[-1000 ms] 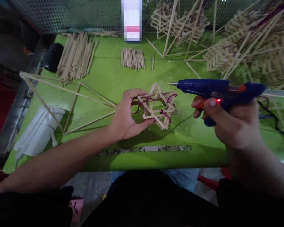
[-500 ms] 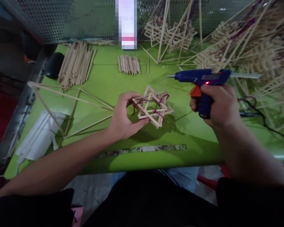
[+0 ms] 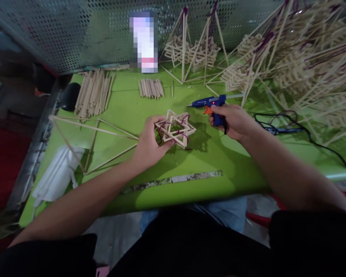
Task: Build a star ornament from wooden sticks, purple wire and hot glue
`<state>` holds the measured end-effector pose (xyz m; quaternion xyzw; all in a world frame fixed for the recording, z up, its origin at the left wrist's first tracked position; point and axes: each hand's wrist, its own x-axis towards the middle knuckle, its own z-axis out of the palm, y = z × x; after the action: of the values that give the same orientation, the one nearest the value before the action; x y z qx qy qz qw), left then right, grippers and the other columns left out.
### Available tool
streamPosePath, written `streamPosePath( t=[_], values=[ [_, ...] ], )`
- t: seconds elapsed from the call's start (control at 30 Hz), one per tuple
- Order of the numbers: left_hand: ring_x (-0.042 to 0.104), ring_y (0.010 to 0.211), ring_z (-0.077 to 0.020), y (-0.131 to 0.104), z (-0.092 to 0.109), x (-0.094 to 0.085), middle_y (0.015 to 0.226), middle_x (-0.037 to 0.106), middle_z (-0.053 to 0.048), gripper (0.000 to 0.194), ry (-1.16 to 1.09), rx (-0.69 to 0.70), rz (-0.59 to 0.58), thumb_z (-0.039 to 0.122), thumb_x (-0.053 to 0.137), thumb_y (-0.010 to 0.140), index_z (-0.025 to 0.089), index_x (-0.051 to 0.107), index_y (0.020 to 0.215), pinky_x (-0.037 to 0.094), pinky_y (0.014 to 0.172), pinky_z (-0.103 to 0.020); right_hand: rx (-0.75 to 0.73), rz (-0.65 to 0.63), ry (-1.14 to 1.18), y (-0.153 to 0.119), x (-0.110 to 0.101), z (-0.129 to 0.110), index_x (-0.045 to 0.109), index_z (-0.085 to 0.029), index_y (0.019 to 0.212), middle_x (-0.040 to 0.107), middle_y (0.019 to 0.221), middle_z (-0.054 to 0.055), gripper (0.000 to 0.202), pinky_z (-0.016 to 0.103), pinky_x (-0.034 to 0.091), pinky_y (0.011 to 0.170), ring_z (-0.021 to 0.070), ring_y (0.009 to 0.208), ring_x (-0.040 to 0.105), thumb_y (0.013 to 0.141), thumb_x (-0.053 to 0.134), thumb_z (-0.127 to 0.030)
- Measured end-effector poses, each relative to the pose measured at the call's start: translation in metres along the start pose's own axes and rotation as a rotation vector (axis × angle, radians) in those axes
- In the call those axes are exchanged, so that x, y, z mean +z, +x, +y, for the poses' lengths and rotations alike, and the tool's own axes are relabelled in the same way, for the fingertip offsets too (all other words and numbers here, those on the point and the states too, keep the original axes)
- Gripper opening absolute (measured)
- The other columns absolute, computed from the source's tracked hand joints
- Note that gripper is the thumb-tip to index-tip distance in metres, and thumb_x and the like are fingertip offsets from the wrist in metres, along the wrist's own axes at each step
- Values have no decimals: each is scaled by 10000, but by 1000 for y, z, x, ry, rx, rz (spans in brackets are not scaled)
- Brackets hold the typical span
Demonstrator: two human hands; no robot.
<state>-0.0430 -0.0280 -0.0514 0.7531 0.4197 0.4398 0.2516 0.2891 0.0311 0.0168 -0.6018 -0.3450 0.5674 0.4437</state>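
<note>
My left hand (image 3: 150, 144) grips the left side of a star-shaped frame (image 3: 179, 133) built from stacked wooden sticks, with purple cords tied on it. The frame is held just over the green table (image 3: 202, 165); whether it touches the top I cannot tell. In my right hand (image 3: 233, 121) is a blue glue gun (image 3: 209, 101) with an orange trigger and a lit red light. Its nozzle points left, above and to the right of the star, apart from it. A pale glue stick (image 3: 235, 95) juts from the gun's back end.
A bundle of long sticks (image 3: 93, 92), short sticks (image 3: 151, 88) and a black rounded object (image 3: 70, 96) lie at the back left. A stick pyramid frame (image 3: 88, 144) and a white power strip (image 3: 59, 173) are at left. Finished-looking stick pieces (image 3: 302, 73) crowd the right. A black cord (image 3: 314, 134) trails there.
My right hand has brought the glue gun left, closer to the star frame. The left hand keeps its hold on the star. The whole view has shifted somewhat.
</note>
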Motion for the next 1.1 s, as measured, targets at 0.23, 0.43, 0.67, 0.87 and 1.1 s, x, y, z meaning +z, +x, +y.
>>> streamPosePath(
  t=[0.23,0.43,0.67,0.87,1.1],
  values=[
    [808,1094,-343,5,-4,0,1322,748,-120,831,-27,-122,-34,449,1132,934,339,578,1544,792,963,-666,-282,128,-603,27,-23,14,760,-218,790,758,704,83,430,318,521,605,213,660,700,1102,926,-462],
    [815,1264,-416,9,4,-4,1418,774,-148,863,-1,-278,-16,409,1128,934,322,568,1584,721,1177,-828,-299,249,-1250,14,-20,-1,853,-232,881,810,803,123,505,441,480,684,322,790,749,1155,802,-654],
    [784,1433,-448,18,16,-9,1529,762,-165,900,-50,-419,61,322,1176,880,329,579,1554,624,1356,-817,-256,152,-1460,7,-18,-11,894,-206,1007,918,1103,210,648,477,557,759,412,985,856,1194,627,-766],
    [771,1524,-439,21,19,-1,1625,721,-191,956,-22,-472,145,152,1065,937,317,474,1671,557,1442,-790,-248,174,-1500,-2,-15,-13,917,-167,1182,921,1180,270,713,512,604,850,488,1103,884,1193,591,-801],
    [754,1544,-461,25,9,4,1654,696,-199,1053,-40,-473,198,21,999,888,340,445,1726,548,1456,-839,-473,173,-1321,-18,-7,-15,884,-218,1170,921,1102,153,427,421,431,741,345,978,815,1230,633,-558]
  ],
)
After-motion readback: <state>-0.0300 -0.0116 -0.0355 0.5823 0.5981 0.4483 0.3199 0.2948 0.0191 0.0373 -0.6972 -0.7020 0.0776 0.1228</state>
